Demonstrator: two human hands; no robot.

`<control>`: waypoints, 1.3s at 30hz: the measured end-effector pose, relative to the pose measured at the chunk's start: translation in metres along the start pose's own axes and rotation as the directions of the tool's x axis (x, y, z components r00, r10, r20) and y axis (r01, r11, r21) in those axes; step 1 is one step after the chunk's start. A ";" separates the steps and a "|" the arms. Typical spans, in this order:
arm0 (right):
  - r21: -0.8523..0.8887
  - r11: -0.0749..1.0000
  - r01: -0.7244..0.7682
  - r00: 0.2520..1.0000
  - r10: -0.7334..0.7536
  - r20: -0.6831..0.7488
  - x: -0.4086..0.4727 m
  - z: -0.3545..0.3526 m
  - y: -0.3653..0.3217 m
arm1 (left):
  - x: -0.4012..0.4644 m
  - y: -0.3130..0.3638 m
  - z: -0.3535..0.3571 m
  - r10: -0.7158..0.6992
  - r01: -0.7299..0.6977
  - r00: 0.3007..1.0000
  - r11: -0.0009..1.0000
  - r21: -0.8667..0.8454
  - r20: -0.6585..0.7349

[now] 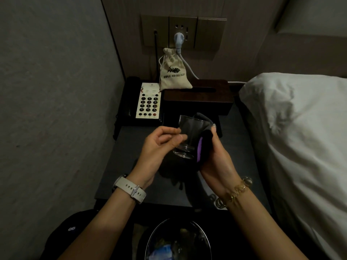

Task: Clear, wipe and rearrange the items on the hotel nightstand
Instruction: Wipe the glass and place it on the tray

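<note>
At frame centre, above the matte dark nightstand (pixel 129 166), a left hand (pixel 159 147) pinches a clear, tapered glass tumbler (pixel 187 136) while the right hand (pixel 216 158) grips a dark cloth (pixel 205 136) against it.

Clear glossy glass (pixel 187 136), dark cloth (pixel 204 136), matt nightstand (pixel 131 166), dark wood-look box (pixel 199 98), rough canvas pouch (pixel 173 74).
</note>
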State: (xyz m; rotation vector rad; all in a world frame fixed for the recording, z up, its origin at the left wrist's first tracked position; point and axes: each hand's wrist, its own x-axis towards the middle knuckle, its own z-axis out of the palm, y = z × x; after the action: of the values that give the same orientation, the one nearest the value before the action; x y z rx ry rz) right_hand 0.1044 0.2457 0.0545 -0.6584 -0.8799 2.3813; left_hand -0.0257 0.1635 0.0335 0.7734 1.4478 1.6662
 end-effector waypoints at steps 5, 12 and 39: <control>-0.012 0.999 -0.031 0.999 0.031 -0.023 0.000 -0.001 0.000 | -0.001 0.002 0.002 0.036 -0.038 0.999 0.992 0.118 0.020; -0.022 0.999 -0.049 0.998 0.048 -0.032 -0.002 -0.002 -0.002 | 0.000 -0.001 0.001 0.052 -0.052 0.999 0.977 0.209 0.004; -0.057 0.998 0.018 1.000 -0.019 -0.005 -0.002 -0.004 -0.013 | 0.001 -0.002 0.008 0.017 -0.025 0.997 0.994 0.107 0.081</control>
State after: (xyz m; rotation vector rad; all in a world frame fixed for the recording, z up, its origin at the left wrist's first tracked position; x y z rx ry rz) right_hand 0.1124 0.2547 0.0610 -0.6759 -0.9507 2.3445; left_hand -0.0189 0.1681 0.0326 0.9076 1.4873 1.5650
